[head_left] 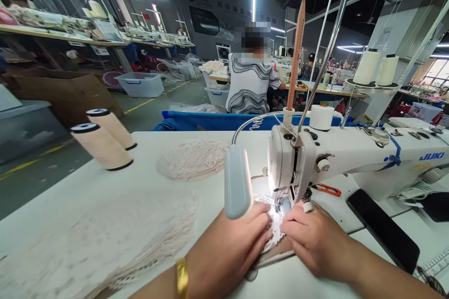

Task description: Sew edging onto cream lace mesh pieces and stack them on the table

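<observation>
A small white lace piece (272, 243) lies under the presser foot of the white sewing machine (280, 159), lit brightly from above. My left hand (238, 236), a gold bracelet at its wrist, presses bent fingers onto the lace's left side. On the other side, my right hand (315, 236) has its fingers closed at the lace's right edge, close beside the needle area. The grey lamp head (236, 182) hides part of my left hand's knuckles. Parts of the lace are covered by my fingers.
Lace stacks (140, 238) and a round lace pile (192, 160) lie left on the table. Two thread cones (105, 145) stand behind them. Right are a black phone (384, 229), orange snips (328, 189) and a ruler (437, 261). A person (250, 81) sits ahead, facing away.
</observation>
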The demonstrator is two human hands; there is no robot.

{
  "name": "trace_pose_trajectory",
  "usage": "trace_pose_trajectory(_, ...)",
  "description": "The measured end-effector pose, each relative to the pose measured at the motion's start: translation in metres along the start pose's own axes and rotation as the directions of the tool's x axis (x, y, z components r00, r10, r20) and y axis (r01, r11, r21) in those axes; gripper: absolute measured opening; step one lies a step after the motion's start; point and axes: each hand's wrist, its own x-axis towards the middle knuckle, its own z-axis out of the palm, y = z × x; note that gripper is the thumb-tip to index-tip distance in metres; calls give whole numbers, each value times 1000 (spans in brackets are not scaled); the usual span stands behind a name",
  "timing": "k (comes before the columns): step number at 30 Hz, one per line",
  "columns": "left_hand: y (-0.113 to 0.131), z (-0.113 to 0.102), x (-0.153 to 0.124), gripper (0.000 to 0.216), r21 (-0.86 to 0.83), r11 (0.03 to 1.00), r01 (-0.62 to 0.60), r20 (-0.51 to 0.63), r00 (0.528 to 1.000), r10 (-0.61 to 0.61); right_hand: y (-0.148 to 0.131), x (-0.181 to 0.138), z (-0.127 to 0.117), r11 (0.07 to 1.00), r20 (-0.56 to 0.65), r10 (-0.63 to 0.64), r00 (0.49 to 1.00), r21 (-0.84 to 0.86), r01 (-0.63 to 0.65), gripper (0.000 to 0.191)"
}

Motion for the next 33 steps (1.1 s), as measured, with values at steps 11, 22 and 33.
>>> trace_pose_trajectory(11, 2, 2, 1, 31, -6, 999, -40, -139, 990, 39, 0, -3, 2, 997, -64, -32, 997, 65, 36, 26)
trace_pose_trajectory(22, 8, 5, -4, 26, -85, 995, -45, -21, 999, 44, 4, -7, 3, 999, -7, -4, 1000, 45, 4, 25)
trace_pose_trajectory(33, 8, 4, -3, 28, -47, 997, -59, -45, 997, 57, 5, -7, 5, 999, 9, 18, 1000, 51, -19, 24)
